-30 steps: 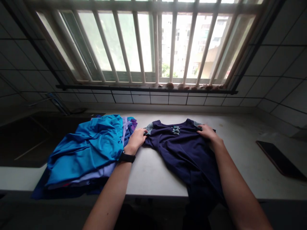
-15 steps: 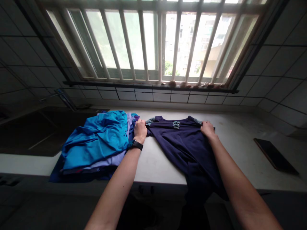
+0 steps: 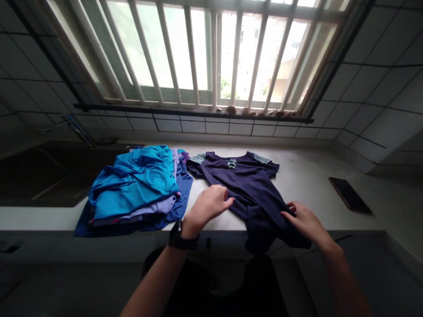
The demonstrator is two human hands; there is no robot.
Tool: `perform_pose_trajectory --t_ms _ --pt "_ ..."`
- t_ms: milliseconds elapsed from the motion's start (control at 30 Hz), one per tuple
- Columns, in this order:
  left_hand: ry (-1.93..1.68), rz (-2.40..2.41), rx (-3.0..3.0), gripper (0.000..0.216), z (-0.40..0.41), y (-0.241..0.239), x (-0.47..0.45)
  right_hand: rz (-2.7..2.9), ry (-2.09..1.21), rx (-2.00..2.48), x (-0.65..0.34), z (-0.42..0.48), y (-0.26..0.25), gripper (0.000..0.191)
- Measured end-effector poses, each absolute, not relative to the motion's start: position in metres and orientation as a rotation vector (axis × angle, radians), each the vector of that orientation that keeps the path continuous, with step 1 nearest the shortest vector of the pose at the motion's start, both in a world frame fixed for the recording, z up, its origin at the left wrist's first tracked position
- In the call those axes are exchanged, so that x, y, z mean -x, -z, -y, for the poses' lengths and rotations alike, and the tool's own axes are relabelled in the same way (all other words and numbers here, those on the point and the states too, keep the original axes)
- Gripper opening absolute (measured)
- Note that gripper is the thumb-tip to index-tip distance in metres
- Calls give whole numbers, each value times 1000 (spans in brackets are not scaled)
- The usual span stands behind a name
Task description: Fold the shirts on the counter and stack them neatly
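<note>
A dark navy short-sleeved top (image 3: 243,185) lies on the counter, its patterned shoulders and small bow trim toward the window. Its lower part is bunched and hangs over the counter's front edge. My left hand (image 3: 209,204), with a black watch (image 3: 183,237) on the wrist, hovers over the top's left side; its thumb stands apart from the bent fingers, with nothing visible between them. At the top's lower right edge, my right hand (image 3: 306,222) touches the cloth with thumb and forefinger apart. Its other fingers are partly hidden.
A pile of folded blue and lilac clothes (image 3: 135,182) lies left of the top, near a dark sink (image 3: 42,176) with a faucet (image 3: 77,130). A phone (image 3: 350,195) rests on the counter (image 3: 304,176) at right. Behind is a barred window (image 3: 198,57).
Both hands have let go of the top's sleeves and come back toward me, lower along its sides. The sleeves now lie spread flat. The camera view has shifted slightly.
</note>
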State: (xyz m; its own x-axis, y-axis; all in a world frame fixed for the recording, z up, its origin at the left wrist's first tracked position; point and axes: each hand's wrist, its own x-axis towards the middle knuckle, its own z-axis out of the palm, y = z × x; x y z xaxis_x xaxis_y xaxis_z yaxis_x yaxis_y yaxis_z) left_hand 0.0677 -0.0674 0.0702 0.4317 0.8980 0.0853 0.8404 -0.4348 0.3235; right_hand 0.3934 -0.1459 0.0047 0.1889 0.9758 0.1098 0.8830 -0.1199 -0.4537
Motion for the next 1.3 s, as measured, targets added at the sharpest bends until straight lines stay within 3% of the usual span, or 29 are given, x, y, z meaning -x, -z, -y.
perform_pose_trajectory --t_ms 100,233,433,500,667,800,900,967,1067,1167,1233,1300 --pt "-457 -1378 -2552 24 98 -40 -87 1768 -511 1777 -372 146 -8 29" --pt "-728 -1299 -2445 11 99 -10 -90 1595 -559 1620 -356 142 -17 36" --pt "-1435 -1537 -2048 14 78 -20 -43 1378 -175 1732 -375 144 -6 42" --pt "-1518 -1654 -1973 15 75 -27 -30 1409 -87 1803 -378 144 1 44" --pt "-1016 -1728 -1872 8 93 -23 -12 1534 -77 1811 -364 152 4 42" --pt "-699 -1288 -2286 47 122 -2 -8 1895 -171 1528 -345 173 7 38" --pt "-664 -1162 -2583 72 135 15 -9 2163 -130 1501 -333 182 23 58" --pt "-772 -1126 -2645 59 140 22 -10 2168 -51 1500 -327 184 33 58" --pt "-1064 -1111 -2507 38 141 22 -12 2044 -139 1372 -321 185 34 37" --pt "-1396 -1382 -2121 19 136 8 -8 1776 -261 1349 -314 187 18 28" --pt "-1601 -1549 -1778 22 130 -5 -3 1549 -306 1422 -309 185 5 28" --pt "-1589 -1568 -1572 31 125 -19 2 1375 -405 1481 -307 177 -7 31"
